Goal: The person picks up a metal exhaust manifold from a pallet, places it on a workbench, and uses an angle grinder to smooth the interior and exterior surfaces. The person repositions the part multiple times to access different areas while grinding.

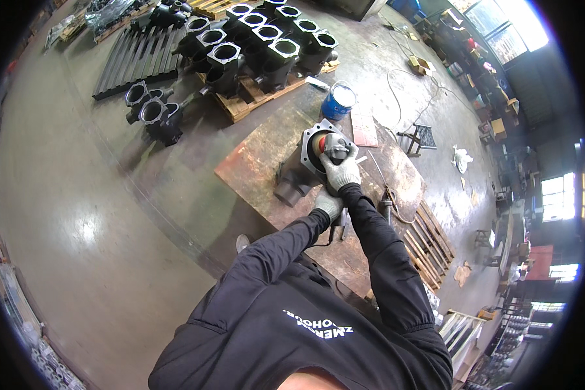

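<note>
A black cast housing [291,175] with a bare metal bolt flange lies on the worktable in front of me, its round opening facing up. My right hand [342,171], in a whitish knit glove, is closed on the head end of an angle grinder [335,147]. The grinder's red and tan disc sits at the opening, partly hidden by the tool. My left hand [329,203], gloved alike, is closed on the grinder's rear body, nearer me. A dark cord trails from there. The left fingers are partly covered.
A blue can [338,101] with a white top stands at the table's [253,172] far edge, next to a reddish plate [364,130]. Another cylindrical tool [387,207] with a cord lies right of my arms. Beyond, a wooden pallet [244,107] bears several similar castings [223,62].
</note>
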`<state>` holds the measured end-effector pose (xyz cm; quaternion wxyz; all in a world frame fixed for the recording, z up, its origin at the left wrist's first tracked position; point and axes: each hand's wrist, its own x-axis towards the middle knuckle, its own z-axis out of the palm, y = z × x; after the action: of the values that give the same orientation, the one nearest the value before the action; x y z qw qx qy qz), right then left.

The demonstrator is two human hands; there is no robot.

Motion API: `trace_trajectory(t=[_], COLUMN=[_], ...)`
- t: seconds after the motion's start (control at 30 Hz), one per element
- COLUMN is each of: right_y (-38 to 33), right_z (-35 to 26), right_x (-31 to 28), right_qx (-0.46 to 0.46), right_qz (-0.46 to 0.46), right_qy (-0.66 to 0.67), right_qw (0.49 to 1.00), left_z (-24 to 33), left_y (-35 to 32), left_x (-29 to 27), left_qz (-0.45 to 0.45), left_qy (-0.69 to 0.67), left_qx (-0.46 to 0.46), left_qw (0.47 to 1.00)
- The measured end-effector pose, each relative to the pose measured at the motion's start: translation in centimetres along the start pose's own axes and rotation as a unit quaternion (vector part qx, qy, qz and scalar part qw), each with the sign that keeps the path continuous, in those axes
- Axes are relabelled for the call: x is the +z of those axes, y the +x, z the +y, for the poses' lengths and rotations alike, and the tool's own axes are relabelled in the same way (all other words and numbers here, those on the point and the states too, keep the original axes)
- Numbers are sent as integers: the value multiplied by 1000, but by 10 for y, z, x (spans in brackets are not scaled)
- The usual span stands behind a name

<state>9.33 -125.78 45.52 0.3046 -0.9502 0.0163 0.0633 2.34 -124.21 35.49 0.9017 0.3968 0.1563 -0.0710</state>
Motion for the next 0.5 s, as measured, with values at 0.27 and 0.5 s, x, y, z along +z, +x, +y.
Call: trace_trajectory(t=[0.27, 0.5], right_y=[21, -12], right_z=[-2, -10], right_x=[4, -3], right_qx=[5, 3], right_qz=[-14, 52], right_qy=[2, 15], right_qw=[1000, 999], left_z=[28, 15], left_y=[3, -14], left_x=[6, 1], left_qz=[28, 7], left_qy=[103, 166], left_qx=[-45, 30], left_qw=[993, 986])
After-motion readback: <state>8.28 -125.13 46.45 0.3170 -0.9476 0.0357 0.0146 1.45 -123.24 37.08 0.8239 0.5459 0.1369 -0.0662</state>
